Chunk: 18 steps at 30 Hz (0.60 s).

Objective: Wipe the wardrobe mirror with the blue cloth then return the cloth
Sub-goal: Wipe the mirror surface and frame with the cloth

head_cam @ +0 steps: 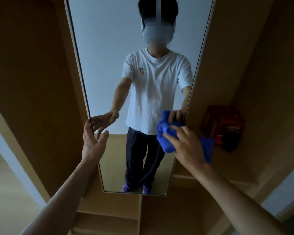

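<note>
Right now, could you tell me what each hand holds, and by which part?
The right hand grips the blue cloth by its bunched middle, against the mirror. The left hand holds nothing.

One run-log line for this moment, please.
phase: wiping | right hand: holds blue cloth against mirror near its right edge | left hand: open, at mirror's left edge
</note>
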Each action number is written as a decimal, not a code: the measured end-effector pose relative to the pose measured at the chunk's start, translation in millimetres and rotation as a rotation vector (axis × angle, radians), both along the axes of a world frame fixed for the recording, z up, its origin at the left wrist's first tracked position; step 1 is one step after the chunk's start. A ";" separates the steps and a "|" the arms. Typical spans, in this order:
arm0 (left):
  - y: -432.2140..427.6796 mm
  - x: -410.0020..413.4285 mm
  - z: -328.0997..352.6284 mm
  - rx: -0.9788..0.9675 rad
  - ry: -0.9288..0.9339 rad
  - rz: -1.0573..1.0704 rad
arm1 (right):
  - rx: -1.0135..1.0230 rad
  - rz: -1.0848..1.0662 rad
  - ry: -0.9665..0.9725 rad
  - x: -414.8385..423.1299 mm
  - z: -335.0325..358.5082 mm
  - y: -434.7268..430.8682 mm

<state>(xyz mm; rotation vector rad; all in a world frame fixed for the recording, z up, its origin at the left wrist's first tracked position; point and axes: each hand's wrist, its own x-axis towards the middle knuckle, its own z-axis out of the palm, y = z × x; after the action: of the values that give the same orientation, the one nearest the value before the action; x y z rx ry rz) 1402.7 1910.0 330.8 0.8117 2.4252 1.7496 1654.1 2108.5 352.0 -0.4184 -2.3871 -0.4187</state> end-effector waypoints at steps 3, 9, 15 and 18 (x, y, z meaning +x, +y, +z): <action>-1.3 1.3 1.9 0.011 -0.018 -0.027 | -0.091 0.001 -0.016 0.5 -5.7 -2.3; -7.5 0.4 2.7 0.043 -0.025 -0.074 | -0.115 -0.085 0.299 -2.3 37.3 2.7; -10.6 -1.6 1.1 0.048 -0.046 -0.093 | -0.166 -0.079 0.233 -5.9 17.4 -10.5; -11.7 -6.4 2.4 0.039 -0.002 -0.083 | -0.323 -0.093 0.303 -10.0 15.2 -14.9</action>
<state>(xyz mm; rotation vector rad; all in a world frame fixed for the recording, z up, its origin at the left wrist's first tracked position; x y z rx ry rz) 1396.4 1898.3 333.2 0.9008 2.3270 1.7724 1644.1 2093.6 367.2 -0.6880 -2.1443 -0.0034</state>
